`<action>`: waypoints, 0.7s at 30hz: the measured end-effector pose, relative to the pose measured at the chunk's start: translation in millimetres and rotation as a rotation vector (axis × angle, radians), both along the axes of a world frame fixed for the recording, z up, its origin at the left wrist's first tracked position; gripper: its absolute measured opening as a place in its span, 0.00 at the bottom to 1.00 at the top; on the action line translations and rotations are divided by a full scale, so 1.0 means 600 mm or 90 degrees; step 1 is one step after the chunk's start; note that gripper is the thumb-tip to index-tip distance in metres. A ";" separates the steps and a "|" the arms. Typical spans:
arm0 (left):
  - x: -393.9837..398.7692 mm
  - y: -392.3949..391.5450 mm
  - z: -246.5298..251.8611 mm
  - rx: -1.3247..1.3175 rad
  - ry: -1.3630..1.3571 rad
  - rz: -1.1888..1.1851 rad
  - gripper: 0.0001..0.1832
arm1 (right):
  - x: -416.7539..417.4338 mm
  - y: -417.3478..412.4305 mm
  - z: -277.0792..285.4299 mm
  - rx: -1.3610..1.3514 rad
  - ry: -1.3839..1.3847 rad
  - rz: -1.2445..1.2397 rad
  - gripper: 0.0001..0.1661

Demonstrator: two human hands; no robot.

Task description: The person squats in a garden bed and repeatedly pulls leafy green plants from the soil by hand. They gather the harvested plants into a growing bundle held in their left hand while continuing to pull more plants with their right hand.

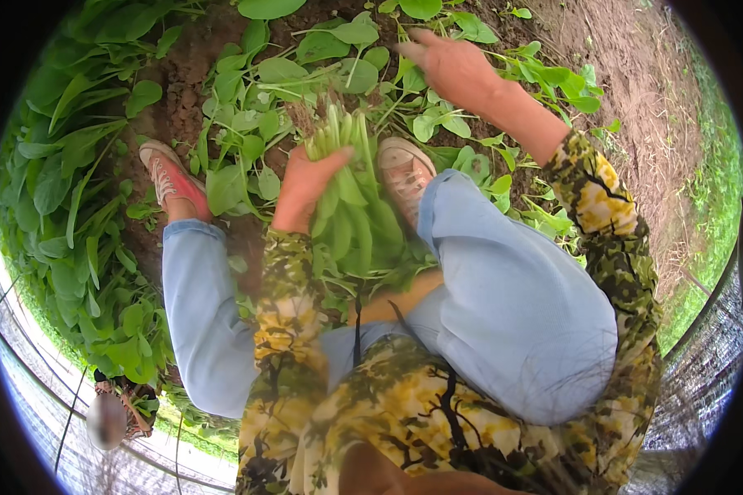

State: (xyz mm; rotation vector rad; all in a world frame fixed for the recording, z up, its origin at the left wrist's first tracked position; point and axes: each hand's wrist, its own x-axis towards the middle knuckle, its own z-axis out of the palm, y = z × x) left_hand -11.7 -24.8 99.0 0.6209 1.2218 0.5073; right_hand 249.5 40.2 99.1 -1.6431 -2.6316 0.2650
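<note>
My left hand (309, 182) is closed around a bunch of leafy greens (350, 204). The bunch hangs with its leaves towards me, and its pale stems and soil-covered roots (322, 114) point away. Up and to the right, my right hand (458, 71) is stretched over low leafy plants, its fingers apart and slightly blurred. I see nothing held in it. Just beyond the bunch, loose-looking leafy greens (282, 71) lie across the brown soil; which ones are still rooted I cannot tell.
A dense row of taller greens (68, 185) borders the left side. My pink canvas shoes (182, 185) stand on either side of the bunch. Bare soil (650, 124) and grass (718, 167) lie to the right. Another person (127, 405) is at the lower left, beyond the row.
</note>
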 end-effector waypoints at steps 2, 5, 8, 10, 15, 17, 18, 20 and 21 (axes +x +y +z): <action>-0.001 -0.003 0.004 -0.004 -0.008 0.017 0.17 | -0.035 -0.015 0.008 0.029 0.114 0.077 0.16; 0.005 -0.002 0.011 0.008 -0.004 0.011 0.17 | -0.063 -0.032 0.002 -0.005 0.116 0.180 0.13; 0.013 0.001 0.022 0.033 0.000 -0.008 0.16 | -0.057 -0.028 0.000 -0.083 0.058 0.229 0.10; 0.012 -0.003 0.024 0.037 0.007 -0.004 0.16 | -0.057 -0.025 0.005 -0.111 0.047 0.226 0.08; 0.010 -0.007 0.019 0.071 0.024 -0.014 0.14 | -0.050 -0.018 0.018 -0.106 0.041 0.197 0.06; 0.010 -0.007 0.012 0.089 0.055 -0.032 0.14 | -0.034 -0.006 0.006 -0.142 -0.033 0.139 0.06; 0.014 -0.007 0.005 0.098 0.063 -0.045 0.14 | -0.017 -0.002 0.001 -0.162 -0.076 0.105 0.06; -0.007 -0.009 0.011 0.096 0.054 -0.035 0.13 | 0.024 0.018 0.014 -0.146 -0.084 0.020 0.07; -0.011 -0.009 0.012 0.097 0.041 -0.031 0.13 | 0.039 0.023 0.020 -0.131 -0.104 -0.018 0.09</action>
